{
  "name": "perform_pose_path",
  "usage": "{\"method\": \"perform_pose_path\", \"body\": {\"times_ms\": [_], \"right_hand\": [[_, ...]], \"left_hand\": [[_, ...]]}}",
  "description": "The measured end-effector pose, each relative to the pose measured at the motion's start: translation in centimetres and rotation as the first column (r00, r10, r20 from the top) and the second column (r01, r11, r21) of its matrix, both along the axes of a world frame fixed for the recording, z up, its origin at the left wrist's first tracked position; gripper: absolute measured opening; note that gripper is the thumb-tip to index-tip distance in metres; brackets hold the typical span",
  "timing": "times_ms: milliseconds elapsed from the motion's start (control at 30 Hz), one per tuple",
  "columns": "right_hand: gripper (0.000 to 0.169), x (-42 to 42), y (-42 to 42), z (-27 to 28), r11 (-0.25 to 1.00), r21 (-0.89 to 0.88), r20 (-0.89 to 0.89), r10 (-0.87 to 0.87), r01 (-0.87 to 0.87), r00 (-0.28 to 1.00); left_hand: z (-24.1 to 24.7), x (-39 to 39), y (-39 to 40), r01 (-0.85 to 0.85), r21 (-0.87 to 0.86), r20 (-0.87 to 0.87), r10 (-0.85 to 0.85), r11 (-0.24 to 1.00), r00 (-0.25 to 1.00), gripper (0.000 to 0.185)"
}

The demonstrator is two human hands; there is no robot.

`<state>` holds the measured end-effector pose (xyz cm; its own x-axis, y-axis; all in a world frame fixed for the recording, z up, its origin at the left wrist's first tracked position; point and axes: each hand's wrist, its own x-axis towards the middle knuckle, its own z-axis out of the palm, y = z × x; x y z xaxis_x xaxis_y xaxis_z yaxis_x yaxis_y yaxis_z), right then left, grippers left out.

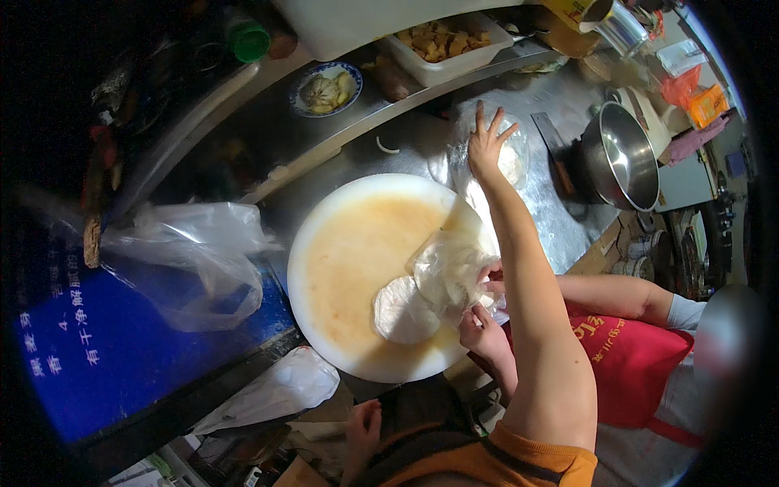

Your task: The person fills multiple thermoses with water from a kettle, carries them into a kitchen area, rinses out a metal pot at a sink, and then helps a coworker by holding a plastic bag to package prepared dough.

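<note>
My right hand (485, 146) reaches far out over the steel counter, its fingers spread beside a clear plastic bag (514, 159) with something white in it. Low in the picture, near my body, my left hand (364, 420) has bent fingers; whether it holds anything is not clear. Between them lies a round white cutting board (341, 255) with a yellowish stained middle. A flat, pale round piece (405, 310), possibly dough, rests on it. Crumpled clear plastic (447, 268) partly overlaps this piece, and the hands of a co-worker (484, 332) hold the plastic at the board's edge.
A cleaver (554, 149) and a steel bowl (630, 155) are at the right. On the shelf sit a patterned plate of food (327, 89) and a white tub of cubes (450, 70). Plastic bags (207, 262) lie left. The co-worker in a red apron (633, 365) stands close by.
</note>
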<state>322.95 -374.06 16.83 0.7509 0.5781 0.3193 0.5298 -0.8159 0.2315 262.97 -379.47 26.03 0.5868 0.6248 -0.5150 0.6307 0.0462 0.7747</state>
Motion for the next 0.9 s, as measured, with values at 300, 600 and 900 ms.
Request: {"method": "perform_pose_path", "body": {"times_ms": [300, 600, 900], "right_hand": [[0.019, 3.5, -4.7, 4.1, 0.986, 0.075, -0.520, 0.164, -0.147, 0.838], [0.035, 3.1, -10.0, 12.8, 0.858, 0.496, -0.835, 0.430, 0.131, 0.343], [0.055, -16.3, -4.0, 11.0, 0.908, 0.414, -0.670, 0.260, 0.059, 0.695]], "left_hand": [[-0.3, 0.5, -0.2, 0.056, 0.074, 0.148, -0.066, 0.996, 0.987, 0.018], [0.6, -0.3, 0.6, 0.106, 0.060, 0.274, -0.118, 0.993, 0.954, 0.018], [0.2, -5.4, 1.9, 0.146, 0.072, 0.327, -0.162, 0.987, 0.931, 0.019]]}}
